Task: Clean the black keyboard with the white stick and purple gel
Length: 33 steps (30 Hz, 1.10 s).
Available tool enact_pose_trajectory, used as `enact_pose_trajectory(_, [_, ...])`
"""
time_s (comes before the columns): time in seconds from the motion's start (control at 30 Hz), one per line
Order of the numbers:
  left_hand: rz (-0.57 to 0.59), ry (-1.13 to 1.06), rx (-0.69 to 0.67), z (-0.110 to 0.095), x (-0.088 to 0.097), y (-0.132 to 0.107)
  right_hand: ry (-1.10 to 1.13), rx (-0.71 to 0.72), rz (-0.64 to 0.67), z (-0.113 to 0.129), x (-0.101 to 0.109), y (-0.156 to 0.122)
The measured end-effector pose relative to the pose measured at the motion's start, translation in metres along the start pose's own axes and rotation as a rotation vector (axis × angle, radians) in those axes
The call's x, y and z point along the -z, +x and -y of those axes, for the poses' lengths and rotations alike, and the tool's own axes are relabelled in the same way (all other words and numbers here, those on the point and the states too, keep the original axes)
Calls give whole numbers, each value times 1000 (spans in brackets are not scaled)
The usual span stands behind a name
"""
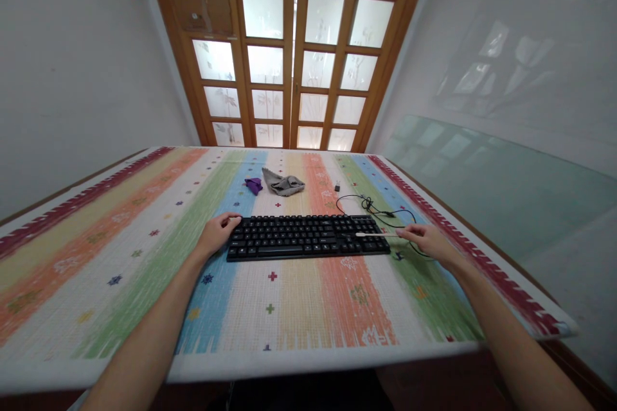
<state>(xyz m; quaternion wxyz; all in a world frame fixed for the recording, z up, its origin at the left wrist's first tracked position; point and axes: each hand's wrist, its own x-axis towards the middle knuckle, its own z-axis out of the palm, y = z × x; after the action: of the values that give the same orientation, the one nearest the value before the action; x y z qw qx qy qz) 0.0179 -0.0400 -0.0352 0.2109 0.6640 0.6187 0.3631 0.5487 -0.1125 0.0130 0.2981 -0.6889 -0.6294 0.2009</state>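
Note:
A black keyboard [289, 236] lies flat on the striped tablecloth in front of me. My left hand [218, 234] grips its left end, thumb and fingers closed on the edge. In my right hand [427, 241] a cotton swab [378, 235] is pinched, pointing left. The swab's tip is over the keys at the right part of the keyboard; whether it touches them I cannot tell. A thin black cable [369, 204] loops behind the keyboard's right end and runs past my right hand.
Beyond the keyboard lie a crumpled grey cloth [284, 184], a small purple cloth [253, 185] and a small dark object [337, 186]. The tablecloth [159, 295] covers the table. A glass panel [486, 167] stands along the right side, and wooden doors [290, 58] are at the back.

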Motion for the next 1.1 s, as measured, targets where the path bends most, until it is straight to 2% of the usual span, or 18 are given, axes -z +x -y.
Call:
enact_pose_trajectory(0.2, [-6,4,-4,1,-1,0,-80,30,-30,-9,4,5])
enact_pose_trajectory(0.53, [-1,-2,4,1,-1,0,-199,67,0,-22,20,9])
enact_pose_trajectory(0.87, [1,13,1,2,0,0,-242,78,-70,-33,35,7])
enact_pose_trajectory(1.1, [0,14,-19,4,-1,0,-259,26,-24,-39,44,4])
